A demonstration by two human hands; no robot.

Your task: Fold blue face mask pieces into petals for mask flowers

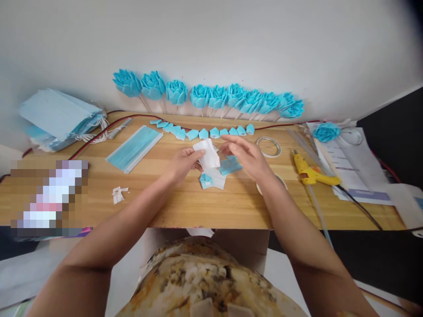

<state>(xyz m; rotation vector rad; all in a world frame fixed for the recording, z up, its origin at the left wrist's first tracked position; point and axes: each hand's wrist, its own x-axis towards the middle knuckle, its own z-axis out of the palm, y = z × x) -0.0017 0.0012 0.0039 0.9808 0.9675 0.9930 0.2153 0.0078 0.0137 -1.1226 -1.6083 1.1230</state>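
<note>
My left hand (187, 163) pinches a white square of mask fabric (207, 154) between thumb and fingers, above the middle of the table. Just right of it, my right hand (246, 154) hovers with fingers stretched and slightly bent; no clear object shows in it. Under the hands lie folded blue-and-white pieces (211, 179) and a flat blue piece of fabric (230, 165). Behind them runs a row of small folded blue petals (203, 133). A roll of clear tape (269, 147) lies beyond my right wrist, and another roll (280, 181) is partly hidden under my right forearm.
Several blue fabric flowers (200, 96) on sticks lean against the wall. A stack of masks (59, 115) and a single mask (134, 149) lie left, near white scraps (119, 194) and a blurred-out device (49, 196). At right are a yellow glue gun (312, 173) with cord and papers (355, 163).
</note>
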